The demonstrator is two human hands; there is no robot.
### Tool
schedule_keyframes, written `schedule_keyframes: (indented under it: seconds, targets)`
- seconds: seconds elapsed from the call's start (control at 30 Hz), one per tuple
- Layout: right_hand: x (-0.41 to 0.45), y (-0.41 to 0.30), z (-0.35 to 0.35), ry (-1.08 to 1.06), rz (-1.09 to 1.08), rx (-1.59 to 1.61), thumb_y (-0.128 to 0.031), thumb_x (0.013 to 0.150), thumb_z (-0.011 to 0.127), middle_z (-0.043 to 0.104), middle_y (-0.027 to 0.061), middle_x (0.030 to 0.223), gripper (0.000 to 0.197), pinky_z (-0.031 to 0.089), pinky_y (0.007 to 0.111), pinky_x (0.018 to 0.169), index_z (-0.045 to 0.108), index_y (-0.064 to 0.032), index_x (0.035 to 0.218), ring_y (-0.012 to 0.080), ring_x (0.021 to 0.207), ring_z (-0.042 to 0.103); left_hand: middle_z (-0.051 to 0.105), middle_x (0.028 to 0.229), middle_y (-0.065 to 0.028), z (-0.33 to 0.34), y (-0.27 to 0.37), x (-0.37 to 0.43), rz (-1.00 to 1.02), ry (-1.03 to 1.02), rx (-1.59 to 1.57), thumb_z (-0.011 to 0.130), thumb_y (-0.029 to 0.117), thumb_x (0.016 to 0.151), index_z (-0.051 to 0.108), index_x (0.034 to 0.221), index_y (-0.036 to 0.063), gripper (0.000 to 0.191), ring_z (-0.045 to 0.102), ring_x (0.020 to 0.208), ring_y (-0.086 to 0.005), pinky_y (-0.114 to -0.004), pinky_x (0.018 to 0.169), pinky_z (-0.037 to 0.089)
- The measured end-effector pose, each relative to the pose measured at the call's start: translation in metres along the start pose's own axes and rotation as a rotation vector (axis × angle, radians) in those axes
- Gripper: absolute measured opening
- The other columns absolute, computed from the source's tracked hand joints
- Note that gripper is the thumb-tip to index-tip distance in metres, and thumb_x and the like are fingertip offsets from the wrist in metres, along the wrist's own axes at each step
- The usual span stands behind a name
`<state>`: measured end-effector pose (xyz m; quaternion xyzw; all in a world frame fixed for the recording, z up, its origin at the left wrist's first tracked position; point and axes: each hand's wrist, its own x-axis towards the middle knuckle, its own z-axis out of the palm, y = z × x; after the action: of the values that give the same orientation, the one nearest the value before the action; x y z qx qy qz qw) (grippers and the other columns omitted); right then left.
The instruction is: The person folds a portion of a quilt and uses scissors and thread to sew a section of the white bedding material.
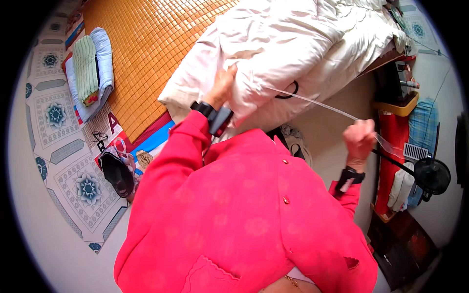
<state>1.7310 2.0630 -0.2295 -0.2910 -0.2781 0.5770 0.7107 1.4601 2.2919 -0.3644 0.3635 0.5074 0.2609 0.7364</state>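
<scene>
A thick white quilt (278, 47) lies bunched along the side of a bed. My left hand (222, 83) rests against a fold of it, fingers curled; whether they grip the cloth is hard to make out. From the quilt a thin, pale translucent strip (311, 100) runs taut to my right hand (359, 135), which is closed around it off the bed's side. Beyond the fist, a looser length of the strip trails rightward. A black loop (294, 91) sits on the quilt beneath the taut strip. Both wrists wear black bands.
A tan tiled sleeping mat (146, 55) covers the bed. Folded cloths (93, 69) lie at its left edge, near eyeglasses (99, 139) and a dark-lined bag (117, 172). At right, a black rod ends in a round black object (432, 176) before a yellow-edged shelf (397, 106).
</scene>
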Motion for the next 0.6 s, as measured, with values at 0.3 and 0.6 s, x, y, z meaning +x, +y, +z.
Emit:
schedule_keyframes:
  seconds: [0.3, 0.6]
  targets:
    - [0.006, 0.050, -0.019, 0.330, 0.813, -0.792, -0.021, 0.077, 0.059, 0.059, 0.0021, 0.079, 0.037, 0.039, 0.018, 0.054, 0.050, -0.0049, 0.109, 0.0067, 0.066, 0.055, 0.059, 0.089, -0.0074, -0.038, 0.046, 0.044, 0.119, -0.218, 0.058, 0.055, 0.023, 0.081, 0.053, 0.099, -0.0040, 0.032, 0.056, 0.075, -0.0131, -0.025, 0.070, 0.046]
    - [0.116, 0.185, -0.002, -0.175, 0.679, -0.590, -0.022, 0.079, 0.055, 0.043, 0.0072, 0.121, 0.055, 0.037, 0.025, 0.084, 0.034, -0.0015, 0.125, 0.0139, 0.106, 0.043, 0.054, 0.093, -0.0022, -0.033, -0.013, -0.031, 0.034, -0.271, 0.050, 0.061, 0.034, 0.076, 0.045, 0.109, 0.0047, 0.047, 0.049, 0.081, -0.0086, -0.023, 0.068, 0.040]
